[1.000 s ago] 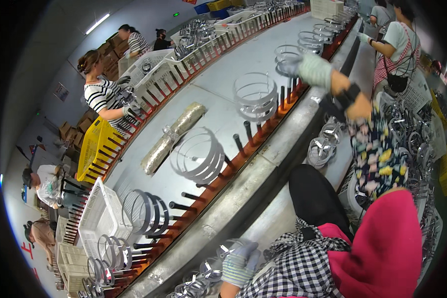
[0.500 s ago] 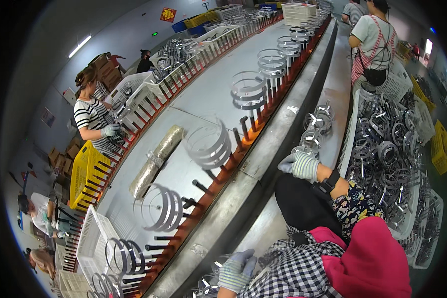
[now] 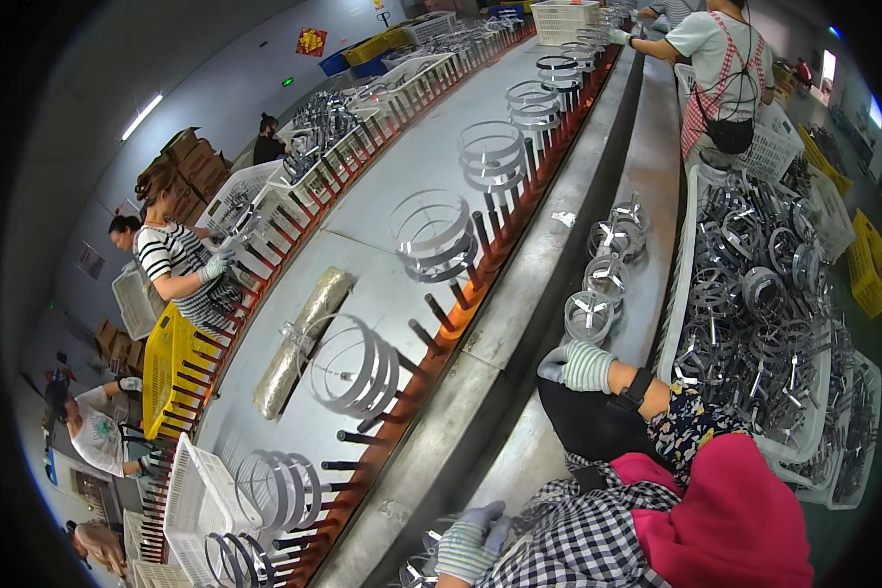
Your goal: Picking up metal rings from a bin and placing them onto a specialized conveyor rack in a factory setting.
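My right hand, in a striped knit glove, rests draped over my dark-clad knee, with its fingers laid out and nothing visible in them. Just beyond it, several shiny metal ring pieces with crossbars stand in a row on the metal ledge. Low in the picture my left hand, gloved alike, lies beside my checked garment. Its fingers are slightly apart, and no held object shows. More metal ring pieces lie close to its left, partly cut off by the picture's edge.
Left of the ledge, dark pegs on an orange-red rail carry banded metal rings. Beyond lies a wrapped roll. At my right stands a white crate heaped with ring pieces. A co-worker stands ahead; others work across the line.
My right hand has drawn back from the ring pieces onto my knee. The rings on the pegs have shifted toward the lower left. The co-worker ahead now reaches an arm toward the line.
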Tool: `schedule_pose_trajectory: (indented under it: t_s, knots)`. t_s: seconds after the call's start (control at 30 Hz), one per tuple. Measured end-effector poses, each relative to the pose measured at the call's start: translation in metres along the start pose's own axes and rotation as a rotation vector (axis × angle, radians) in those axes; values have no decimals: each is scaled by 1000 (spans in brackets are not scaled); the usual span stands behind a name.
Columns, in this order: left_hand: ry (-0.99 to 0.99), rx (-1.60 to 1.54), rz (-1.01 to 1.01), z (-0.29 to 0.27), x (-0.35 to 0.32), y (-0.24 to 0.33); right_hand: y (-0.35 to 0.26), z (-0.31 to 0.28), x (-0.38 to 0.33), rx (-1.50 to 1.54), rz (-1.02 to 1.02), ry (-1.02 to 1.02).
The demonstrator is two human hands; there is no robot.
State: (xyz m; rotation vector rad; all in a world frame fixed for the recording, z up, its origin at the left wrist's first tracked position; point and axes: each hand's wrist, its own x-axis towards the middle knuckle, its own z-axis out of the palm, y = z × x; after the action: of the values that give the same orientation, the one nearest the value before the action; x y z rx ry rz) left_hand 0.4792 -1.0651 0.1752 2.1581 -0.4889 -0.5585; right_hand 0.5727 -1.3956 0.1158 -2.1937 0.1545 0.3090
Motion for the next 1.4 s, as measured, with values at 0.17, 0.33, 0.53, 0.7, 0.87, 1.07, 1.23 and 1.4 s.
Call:
schedule_pose_trajectory:
  t_s: [0.17,0.33,0.53,0.7,0.87,1.07,1.23,1.4]
  knots:
    - [3,34,-16,3,3,13,8,5,-3,-17,25,-14]
    - [-12,21,-6,6,1,5,14,6,0,12,9,-9]
    - [-15,22,-14,6,5,15,14,4,-5,-68,-10,-3]
    - [-17,25,-14,8,7,16,22,2,-1,-212,24,-131]
    - [-35,-6,-19,8,2,5,22,9,-5,-316,165,-451]
    - [-140,-30,-113,3,0,8,47,23,-4,8,384,-367]
    - [-110,9,47,7,-7,-3,40,22,0,3,404,-387]
    - [-42,-12,-10,13,-14,-8,46,23,7,40,379,-398]
